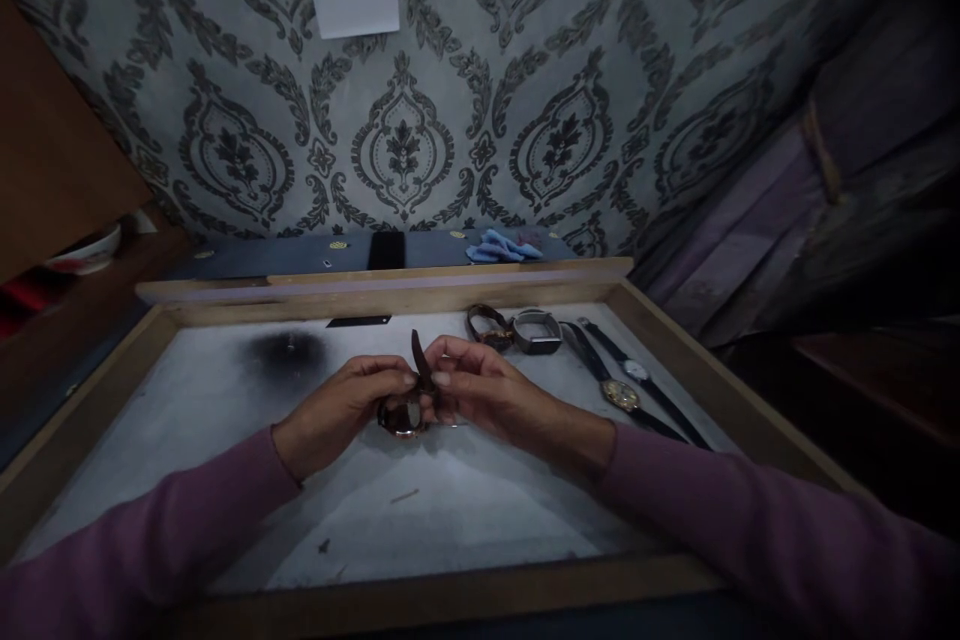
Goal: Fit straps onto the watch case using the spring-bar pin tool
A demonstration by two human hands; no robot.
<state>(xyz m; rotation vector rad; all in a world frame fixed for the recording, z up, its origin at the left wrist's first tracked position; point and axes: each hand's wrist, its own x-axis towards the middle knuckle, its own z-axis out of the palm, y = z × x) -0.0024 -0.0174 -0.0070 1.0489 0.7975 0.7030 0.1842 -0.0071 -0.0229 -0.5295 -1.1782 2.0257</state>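
Between my two hands is a wristwatch [403, 416] with a dark face and a brown strap, held above the white floor of a shallow wooden tray [525, 575]. My left hand [349, 402] pinches it from the left, the thumb at the base of the strap. With thumb and fingers closed, my right hand [484, 382] grips the strap, whose free end points up. My fingertips hide part of the watch. A thin light-coloured piece shows under my right fingers; I cannot make out what it is.
Right of my hands lie a brown-strapped watch [489, 328], a grey smartwatch [537, 332], a gold-faced watch [621, 394] and a white-faced watch [636, 370]. A flat black strip [358, 321] rests near the tray's back wall. Behind are a blue cloth [499, 246] and a black object [386, 251].
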